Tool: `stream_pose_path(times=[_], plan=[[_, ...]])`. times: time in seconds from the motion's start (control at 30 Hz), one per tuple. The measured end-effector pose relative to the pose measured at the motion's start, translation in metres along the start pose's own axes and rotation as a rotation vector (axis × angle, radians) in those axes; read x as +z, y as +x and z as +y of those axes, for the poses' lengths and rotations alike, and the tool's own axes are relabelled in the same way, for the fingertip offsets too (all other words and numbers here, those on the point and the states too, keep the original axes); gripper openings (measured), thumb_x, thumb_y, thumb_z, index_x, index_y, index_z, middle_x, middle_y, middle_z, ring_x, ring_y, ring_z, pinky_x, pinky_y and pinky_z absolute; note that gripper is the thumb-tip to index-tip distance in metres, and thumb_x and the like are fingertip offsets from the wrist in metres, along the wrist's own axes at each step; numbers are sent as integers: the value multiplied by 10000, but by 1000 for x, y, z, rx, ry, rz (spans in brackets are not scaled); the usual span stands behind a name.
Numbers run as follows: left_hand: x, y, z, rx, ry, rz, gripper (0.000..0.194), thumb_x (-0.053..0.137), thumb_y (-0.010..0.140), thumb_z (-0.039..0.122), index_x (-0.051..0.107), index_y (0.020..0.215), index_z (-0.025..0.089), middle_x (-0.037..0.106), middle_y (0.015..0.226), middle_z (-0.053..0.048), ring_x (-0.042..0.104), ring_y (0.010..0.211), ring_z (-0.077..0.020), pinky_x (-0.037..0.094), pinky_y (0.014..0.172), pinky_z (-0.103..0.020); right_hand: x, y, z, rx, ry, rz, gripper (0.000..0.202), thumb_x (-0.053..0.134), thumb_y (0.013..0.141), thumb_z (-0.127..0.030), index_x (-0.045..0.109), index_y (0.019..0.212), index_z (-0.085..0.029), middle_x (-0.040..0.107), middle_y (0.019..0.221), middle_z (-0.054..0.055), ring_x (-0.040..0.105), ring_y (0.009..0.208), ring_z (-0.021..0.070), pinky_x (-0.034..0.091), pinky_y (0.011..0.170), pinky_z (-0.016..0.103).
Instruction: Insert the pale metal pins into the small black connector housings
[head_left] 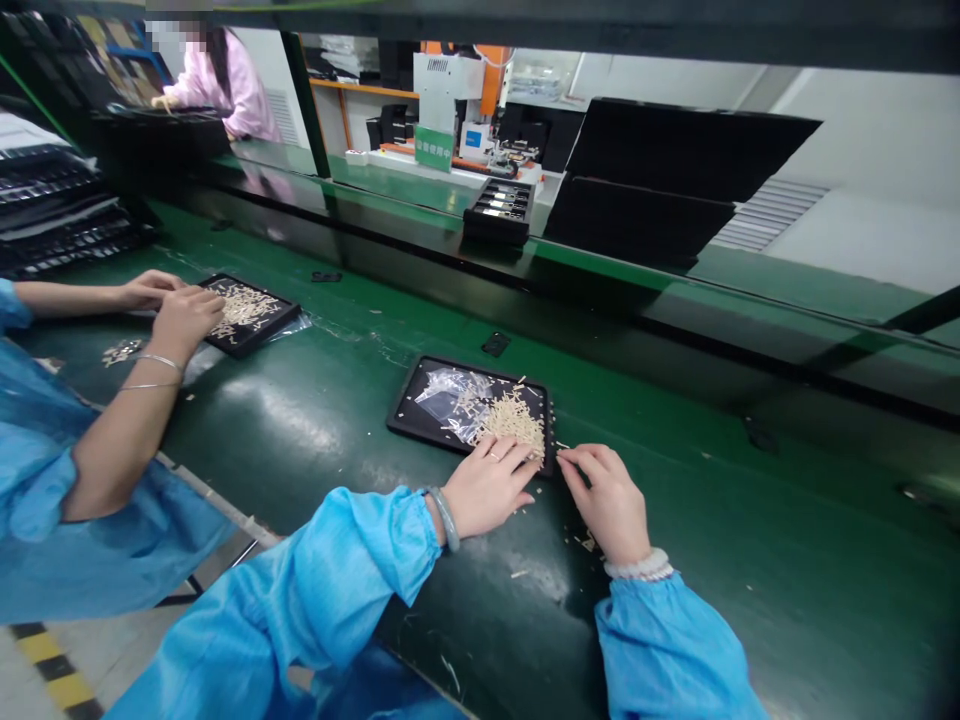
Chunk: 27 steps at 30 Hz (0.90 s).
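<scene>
A black tray [409, 400] lies on the green bench with a heap of small cream-coloured strips [514, 418] at its right end. Beside the heap in the tray is a clear plastic bag [442, 393]. My left hand [491, 485] reaches over the tray's front rim, fingers stretched out and resting at the near side of the heap. Just off the tray's right edge, my right hand [609, 500] pinches a small cream strip [563, 446] between thumb and fingertips. Below it, several loose strips [586, 542] are scattered on the bench.
To the left, a co-worker's hands [184, 310] work at another black tray [281, 318] of similar strips. A small black part [496, 344] lies behind my tray. Beyond the bench's raised back edge stand a partitioned black box [499, 210] and tall black panels [645, 190].
</scene>
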<state>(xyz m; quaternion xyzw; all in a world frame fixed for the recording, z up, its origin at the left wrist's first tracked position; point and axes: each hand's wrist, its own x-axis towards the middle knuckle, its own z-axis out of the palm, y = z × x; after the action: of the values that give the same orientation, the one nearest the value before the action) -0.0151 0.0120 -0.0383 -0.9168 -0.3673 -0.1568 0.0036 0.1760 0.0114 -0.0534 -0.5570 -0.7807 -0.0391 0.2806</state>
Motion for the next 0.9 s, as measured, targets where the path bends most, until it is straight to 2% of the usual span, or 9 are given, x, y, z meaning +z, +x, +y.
stream_pose_path(times=[0.07,0.27,0.63,0.9], plan=[[1,1,1,-8,-12,-4,418,559,806,356,485,1149,128,515,1130,-79,419,1073,-232,295,950,-375,0,0,-1,-11,-17,-7,235,414,919,-296,622,886,-190,578,874,65,543,834,199,443,690,282],[1,0,2,-40,-24,-19,318,527,828,309,511,1109,161,540,1020,-61,448,993,-225,336,873,-365,0,-1,0,-72,-58,-51,228,421,919,-272,632,896,-189,593,875,62,535,830,201,435,675,283],[4,-1,2,-47,-25,-37,331,525,830,311,501,1129,171,533,1015,-70,448,990,-228,338,857,-368,-8,5,-1,-186,-154,-150,189,446,901,-179,633,921,-198,612,938,66,518,854,207,420,689,296],[2,-1,1,-37,-16,-33,326,510,837,309,503,1127,159,534,1012,-68,444,987,-228,337,861,-369,-13,6,-4,-194,-190,-172,172,474,884,-160,638,925,-193,605,989,71,513,879,219,421,700,312]])
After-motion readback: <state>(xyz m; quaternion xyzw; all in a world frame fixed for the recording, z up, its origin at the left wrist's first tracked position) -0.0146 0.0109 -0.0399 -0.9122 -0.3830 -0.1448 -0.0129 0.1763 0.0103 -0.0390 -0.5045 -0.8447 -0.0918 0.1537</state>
